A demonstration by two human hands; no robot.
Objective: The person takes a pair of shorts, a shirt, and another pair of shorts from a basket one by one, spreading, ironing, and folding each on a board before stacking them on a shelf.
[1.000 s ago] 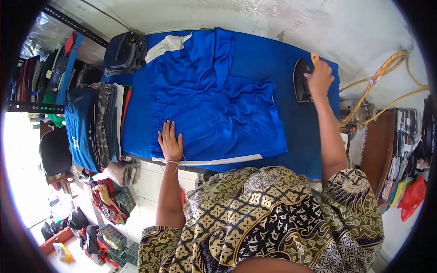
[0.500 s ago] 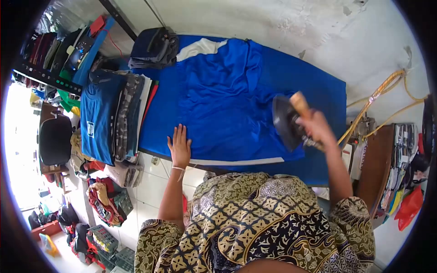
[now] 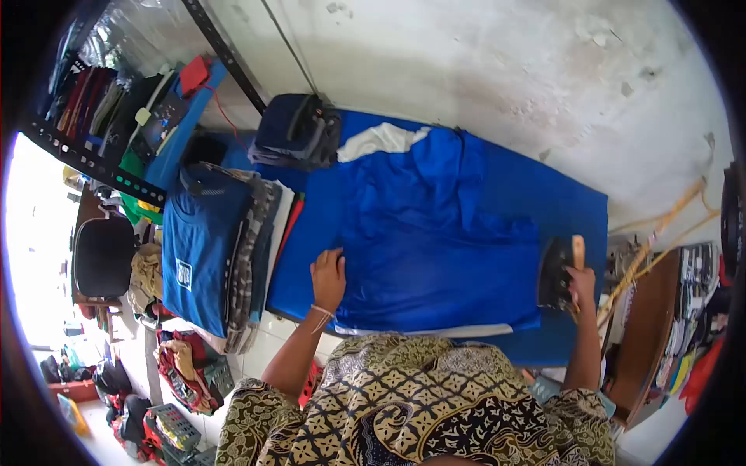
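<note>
A shiny blue garment (image 3: 443,264) with a white part at its far left corner lies spread on the blue-covered ironing table (image 3: 544,194). Its lower part looks fairly smooth, while folds bunch up toward the far side. My right hand (image 3: 581,286) is closed around the wooden handle of a dark iron (image 3: 553,273), which is at the garment's right edge. Whether the iron's sole touches the table cannot be made out. At the garment's left edge rests my left hand (image 3: 329,279), empty, its fingers slightly bent.
Left of the garment stands a tall stack of folded clothes (image 3: 210,248); folded dark trousers (image 3: 291,128) lie at the far left. A yellowish cord (image 3: 660,225) hangs on the right. Behind the table is a wall (image 3: 505,85). Filled baskets (image 3: 175,427) stand on the floor.
The iron in my right hand has moved right, from on the garment to its right edge. My left hand's fingers, flat before, are now more bent. The view has shifted slightly.
</note>
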